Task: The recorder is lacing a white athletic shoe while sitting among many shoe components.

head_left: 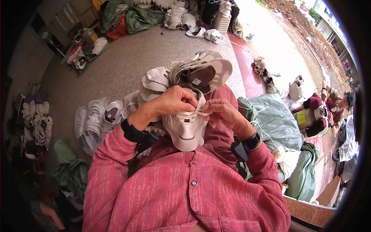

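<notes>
A white shoe upper (pixel 184 131) lies toe toward me on my lap. Across its eyelets runs a white shoelace (pixel 192 113). My left hand (pixel 172 101) is closed at the lacing edge, its bent fingers gripping the upper; their tips are partly hidden. At the other edge, my right hand (pixel 221 112) pinches the lace between thumb and fingers. Just beyond both hands, a nested stack of beige shoe uppers (pixel 222 71) shows a brown lining with a white label. Several more white uppers (pixel 156 79) sit beside that stack on the left.
Bundled white uppers (pixel 92 121) stand on the floor to my left. A large green woven sack (pixel 274 118) lies close by my right knee. Farther right, another person (pixel 337 110) sits with dark red items. More shoe uppers (pixel 212 35) and green sheeting (pixel 141 19) are at the far side.
</notes>
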Action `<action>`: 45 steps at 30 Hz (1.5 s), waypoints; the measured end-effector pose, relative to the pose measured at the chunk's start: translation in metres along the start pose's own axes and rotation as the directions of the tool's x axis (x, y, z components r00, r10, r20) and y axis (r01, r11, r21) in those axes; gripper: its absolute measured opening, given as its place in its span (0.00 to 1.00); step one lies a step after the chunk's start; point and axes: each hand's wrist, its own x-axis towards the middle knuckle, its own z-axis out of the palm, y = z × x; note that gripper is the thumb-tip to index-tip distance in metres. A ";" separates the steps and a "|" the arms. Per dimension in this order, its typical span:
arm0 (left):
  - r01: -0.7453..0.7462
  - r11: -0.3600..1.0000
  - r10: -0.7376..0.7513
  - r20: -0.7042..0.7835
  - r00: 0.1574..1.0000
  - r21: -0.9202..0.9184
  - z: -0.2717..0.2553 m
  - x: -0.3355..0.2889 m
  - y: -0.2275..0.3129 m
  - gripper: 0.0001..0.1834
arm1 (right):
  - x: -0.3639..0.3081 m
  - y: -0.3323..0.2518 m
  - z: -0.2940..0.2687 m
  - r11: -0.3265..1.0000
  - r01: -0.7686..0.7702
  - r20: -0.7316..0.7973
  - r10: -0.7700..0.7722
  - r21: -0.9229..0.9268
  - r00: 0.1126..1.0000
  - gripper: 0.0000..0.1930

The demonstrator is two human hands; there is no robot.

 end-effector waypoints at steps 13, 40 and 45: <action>-0.041 0.999 0.041 -0.004 0.999 -0.027 0.004 -0.002 -0.002 0.10 | -0.007 0.001 0.008 0.998 -0.006 -0.030 0.005 -0.057 1.000 0.09; 0.039 0.827 0.201 -0.359 0.912 0.562 -0.064 -0.013 0.025 0.06 | 0.027 -0.021 -0.022 0.489 0.577 0.365 -0.464 -0.655 0.807 0.17; 0.345 0.675 0.469 -0.741 0.481 0.652 -0.181 -0.066 0.042 0.06 | 0.031 -0.020 -0.023 0.547 0.574 0.365 -0.449 -0.609 0.816 0.16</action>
